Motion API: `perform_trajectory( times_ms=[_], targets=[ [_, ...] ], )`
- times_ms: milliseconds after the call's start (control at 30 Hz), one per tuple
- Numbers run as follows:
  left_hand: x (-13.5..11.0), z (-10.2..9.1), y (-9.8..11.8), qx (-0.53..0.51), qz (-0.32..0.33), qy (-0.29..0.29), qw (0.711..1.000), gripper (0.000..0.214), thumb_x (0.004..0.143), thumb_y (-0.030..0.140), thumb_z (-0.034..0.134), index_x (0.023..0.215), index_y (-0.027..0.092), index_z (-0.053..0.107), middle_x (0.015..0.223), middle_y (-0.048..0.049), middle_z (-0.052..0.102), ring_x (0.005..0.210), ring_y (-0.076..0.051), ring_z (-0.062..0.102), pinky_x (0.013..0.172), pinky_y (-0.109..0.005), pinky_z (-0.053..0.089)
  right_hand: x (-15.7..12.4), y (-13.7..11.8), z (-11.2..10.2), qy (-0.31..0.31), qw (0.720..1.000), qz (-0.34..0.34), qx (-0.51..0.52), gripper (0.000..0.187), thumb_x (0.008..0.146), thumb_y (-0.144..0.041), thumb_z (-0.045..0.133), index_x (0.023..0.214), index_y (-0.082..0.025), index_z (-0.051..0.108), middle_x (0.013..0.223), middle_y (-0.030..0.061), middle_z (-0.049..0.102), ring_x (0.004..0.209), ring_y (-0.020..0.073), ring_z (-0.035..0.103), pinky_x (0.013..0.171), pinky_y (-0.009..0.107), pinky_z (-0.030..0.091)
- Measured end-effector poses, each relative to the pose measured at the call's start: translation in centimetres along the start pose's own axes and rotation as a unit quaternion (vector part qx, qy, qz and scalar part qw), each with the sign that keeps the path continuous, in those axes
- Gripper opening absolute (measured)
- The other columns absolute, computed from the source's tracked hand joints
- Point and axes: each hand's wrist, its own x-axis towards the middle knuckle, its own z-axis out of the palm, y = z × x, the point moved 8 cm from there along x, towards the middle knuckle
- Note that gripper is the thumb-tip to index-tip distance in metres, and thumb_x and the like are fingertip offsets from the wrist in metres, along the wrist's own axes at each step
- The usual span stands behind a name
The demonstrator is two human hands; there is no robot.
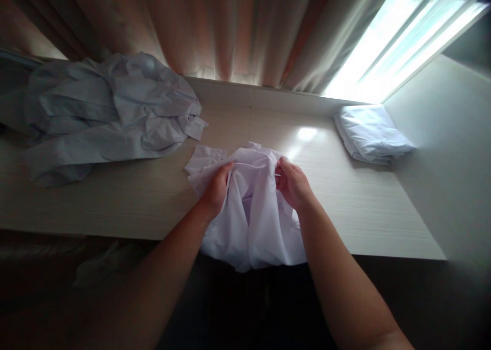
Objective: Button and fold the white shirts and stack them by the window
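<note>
A white shirt [261,217] lies bunched at the front edge of the table, its lower part hanging over that edge. On its left side my left hand [218,186] grips the cloth, the thumb on top and the fingers hidden beneath the fabric. Opposite it, my right hand [293,183] pinches the shirt's right side between thumb and curled fingers. Between both hands the cloth is raised in folds. A cuff-like piece [205,158] of it spreads flat on the table at the upper left.
A heap of crumpled white shirts [115,114] covers the left part of the pale wooden table [368,206]. Folded white cloth [370,132] sits at the far right against the wall [441,160]. Brown curtains [230,33] hang behind, beside a bright window [383,43].
</note>
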Motion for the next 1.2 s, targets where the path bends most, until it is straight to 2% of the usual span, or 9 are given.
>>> perform_trajectory(
  times_ms=[100,267,367,533,600,667,800,1033,1200],
  targets=[
    [-0.2,0.9,0.0,-0.107,-0.051,-0.035,0.992,0.03,0.081,0.041,0.055,0.084,0.017,0.072,0.083,-0.0058,0.073,0.094,-0.025,0.068,0.089,-0.039,0.053,-1.4,0.1,0.1,-0.111,0.989,0.077,-0.068,0.036,0.086,-0.056,0.066,0.084,-0.02,0.066,0.072,-0.0007,0.062,0.058,0.0105,0.057,0.057,0.025,0.049],
    [-0.6,0.4,0.9,-0.092,-0.032,-0.03,0.995,0.022,0.077,0.037,0.069,0.084,0.017,0.071,0.08,-0.0027,0.07,0.083,-0.019,0.066,0.08,-0.03,0.052,-3.5,-0.2,-0.1,-0.245,0.943,0.121,-0.188,0.022,0.074,-0.033,0.082,0.081,-0.017,0.069,0.075,-0.0007,0.064,0.069,0.011,0.058,0.065,0.024,0.047],
    [-0.3,0.1,1.4,-0.072,0.002,-0.025,0.997,0.023,0.074,0.038,0.077,0.081,0.017,0.069,0.077,-0.0001,0.066,0.073,-0.013,0.06,0.071,-0.024,0.048,-3.1,-1.6,-0.2,-0.182,0.967,0.075,-0.161,0.021,0.074,-0.032,0.081,0.075,-0.018,0.065,0.066,-0.0035,0.057,0.06,0.009,0.05,0.056,0.023,0.039],
    [0.0,-2.9,3.9,-0.044,0.175,0.197,0.964,0.024,0.081,0.038,0.072,0.073,0.018,0.062,0.07,0.003,0.057,0.065,-0.009,0.052,0.064,-0.021,0.042,-2.3,-3.6,-0.1,0.043,0.996,-0.076,-0.034,0.019,0.081,-0.035,0.071,0.074,-0.022,0.058,0.065,-0.0048,0.049,0.056,0.0097,0.041,0.051,0.024,0.033],
    [-0.4,-2.1,4.2,0.015,0.203,0.191,0.96,0.023,0.082,0.037,0.072,0.072,0.018,0.062,0.069,0.0028,0.056,0.064,-0.009,0.05,0.062,-0.021,0.04,-2.0,-2.5,1.2,0.039,0.994,-0.083,-0.057,0.023,0.081,-0.036,0.071,0.071,-0.021,0.058,0.064,-0.0046,0.047,0.056,0.0095,0.039,0.053,0.024,0.032],
    [-0.7,-0.5,3.4,0.065,0.182,0.122,0.974,0.025,0.081,0.036,0.073,0.069,0.017,0.062,0.067,0.0027,0.055,0.061,-0.009,0.047,0.058,-0.022,0.038,-1.5,-1.1,2.2,0.007,0.993,-0.069,-0.091,0.025,0.081,-0.039,0.073,0.072,-0.02,0.06,0.065,-0.0039,0.05,0.058,0.0095,0.041,0.056,0.025,0.033],
    [-1.3,1.3,1.3,0.104,0.124,0.035,0.986,0.032,0.079,0.038,0.074,0.063,0.018,0.055,0.06,0.0042,0.048,0.056,-0.009,0.041,0.053,-0.023,0.033,-1.0,-0.3,0.8,0.0,0.986,-0.028,-0.162,0.032,0.079,-0.048,0.073,0.073,-0.02,0.061,0.063,-0.0039,0.052,0.056,0.0097,0.041,0.054,0.026,0.031],
    [1.2,-2.9,0.9,0.031,0.108,0.134,0.985,0.03,0.077,0.042,0.071,0.068,0.019,0.054,0.065,0.0045,0.052,0.062,-0.01,0.048,0.062,-0.022,0.039,-2.4,-0.4,-2.1,-0.167,0.946,0.103,-0.258,0.031,0.076,-0.045,0.079,0.073,-0.016,0.067,0.06,-0.0031,0.054,0.056,0.0094,0.047,0.052,0.024,0.034],
    [2.0,-3.4,0.3,0.032,0.089,0.145,0.985,0.03,0.076,0.045,0.071,0.073,0.019,0.055,0.065,0.0052,0.051,0.059,-0.01,0.047,0.06,-0.023,0.038,-2.4,-2.5,-1.2,-0.103,0.979,0.03,-0.176,0.024,0.076,-0.037,0.079,0.072,-0.018,0.065,0.063,-0.0037,0.053,0.056,0.0086,0.045,0.052,0.023,0.035]
  ],
)
